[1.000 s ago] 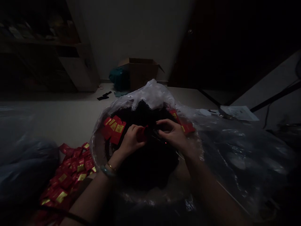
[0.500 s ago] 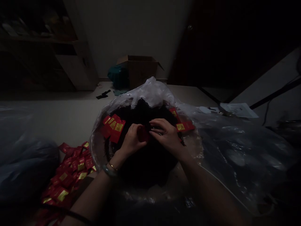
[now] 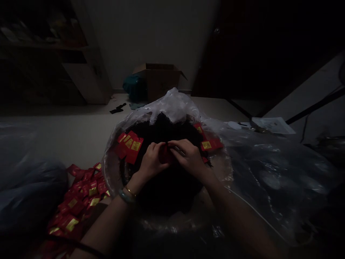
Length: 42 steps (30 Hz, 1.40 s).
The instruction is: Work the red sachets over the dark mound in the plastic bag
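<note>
My left hand (image 3: 153, 158) is closed around a small red packet (image 3: 165, 155), held upright over a heap of dark, shredded, leaf-like stuff (image 3: 161, 194). From the other side, the fingers of my right hand (image 3: 188, 154) pinch at the packet's upper edge. Whether they also hold a bit of the dark stuff is too dim to tell. The heap fills a round basin lined with clear plastic (image 3: 109, 169). Several flat red packets with gold labels (image 3: 132, 145) lie on its left side. More red packets (image 3: 211, 144) rest on its right side.
A big pile of red and gold packets (image 3: 78, 201) lies at the lower left, beside a dark plastic-covered bundle (image 3: 32, 190). Clear plastic sheeting (image 3: 269, 172) spreads on the right. An open cardboard box (image 3: 163, 82) and a teal bag (image 3: 134, 88) stand by the wall.
My right hand has moved slightly left and down, bringing its fingertips to the upper edge of the red packet. My left hand has stayed nearly still.
</note>
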### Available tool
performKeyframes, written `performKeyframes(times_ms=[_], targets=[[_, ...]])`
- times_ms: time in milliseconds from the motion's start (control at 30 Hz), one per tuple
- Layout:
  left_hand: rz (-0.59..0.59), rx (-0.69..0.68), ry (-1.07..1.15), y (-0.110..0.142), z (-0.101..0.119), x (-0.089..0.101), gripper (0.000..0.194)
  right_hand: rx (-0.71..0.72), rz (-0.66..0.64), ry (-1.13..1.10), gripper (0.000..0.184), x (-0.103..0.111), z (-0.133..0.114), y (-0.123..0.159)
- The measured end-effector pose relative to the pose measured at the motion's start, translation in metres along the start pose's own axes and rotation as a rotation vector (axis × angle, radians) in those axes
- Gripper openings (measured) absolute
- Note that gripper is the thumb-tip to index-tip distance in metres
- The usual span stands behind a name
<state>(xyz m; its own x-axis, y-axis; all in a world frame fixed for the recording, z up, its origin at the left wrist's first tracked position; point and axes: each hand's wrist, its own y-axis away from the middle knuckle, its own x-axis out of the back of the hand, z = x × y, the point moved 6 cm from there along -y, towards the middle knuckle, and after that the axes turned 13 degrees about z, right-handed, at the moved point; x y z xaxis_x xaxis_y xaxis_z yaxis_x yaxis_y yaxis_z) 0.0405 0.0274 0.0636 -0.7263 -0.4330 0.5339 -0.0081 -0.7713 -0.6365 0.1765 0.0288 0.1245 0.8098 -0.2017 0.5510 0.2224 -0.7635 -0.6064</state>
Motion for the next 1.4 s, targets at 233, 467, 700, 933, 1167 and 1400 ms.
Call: performKeyframes(times_ms=[233,467,700,933,1167,1400], targets=[[0.015,0.056,-0.006,0.001,-0.003,0.0,0.051,-0.084,-0.113,-0.08,0.022,-0.011,0.005,0.005],[-0.325,0.25,0.295,-0.003,-0.003,-0.001,0.041,-0.211,-0.022,-0.165,0.014,-0.006,0.018,0.001],[-0.371,0.669,0.612,-0.001,-0.021,-0.001,0.032,-0.298,0.003,-0.209,0.015,0.005,0.033,-0.004],[-0.234,0.758,0.638,0.0,-0.023,0.0,0.032,-0.338,-0.178,-0.176,0.011,-0.018,0.032,0.004],[-0.35,0.596,0.617,0.003,-0.019,-0.012,0.041,-0.262,-0.096,-0.296,0.014,-0.008,0.027,0.0],[-0.39,0.421,0.471,0.007,-0.018,-0.016,0.031,0.042,-0.2,-0.168,0.019,0.001,0.001,0.001]])
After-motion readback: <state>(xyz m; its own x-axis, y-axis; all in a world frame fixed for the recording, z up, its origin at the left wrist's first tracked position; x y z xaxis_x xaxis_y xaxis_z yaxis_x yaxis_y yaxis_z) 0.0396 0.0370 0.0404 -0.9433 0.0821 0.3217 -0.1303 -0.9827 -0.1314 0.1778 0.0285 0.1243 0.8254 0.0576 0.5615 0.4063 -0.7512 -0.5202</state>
